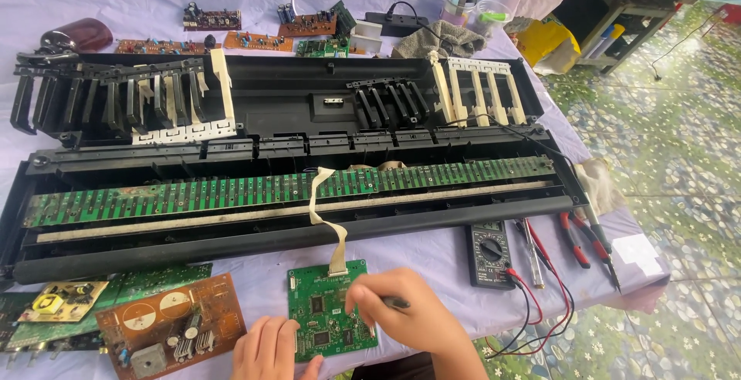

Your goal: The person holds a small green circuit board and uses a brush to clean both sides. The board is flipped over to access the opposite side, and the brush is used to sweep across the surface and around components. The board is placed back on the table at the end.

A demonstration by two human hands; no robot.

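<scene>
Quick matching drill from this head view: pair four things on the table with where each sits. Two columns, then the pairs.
Things:
1. small green circuit board
2. multimeter
3. red-handled pliers
4. brown board with two round discs

Places:
A. far right, at the table's edge
B. under both hands, on a ribbon cable
C. front left, beside the left hand
D. just right of the right hand, red and black leads attached

Pairs: 1-B, 2-D, 3-A, 4-C
</scene>
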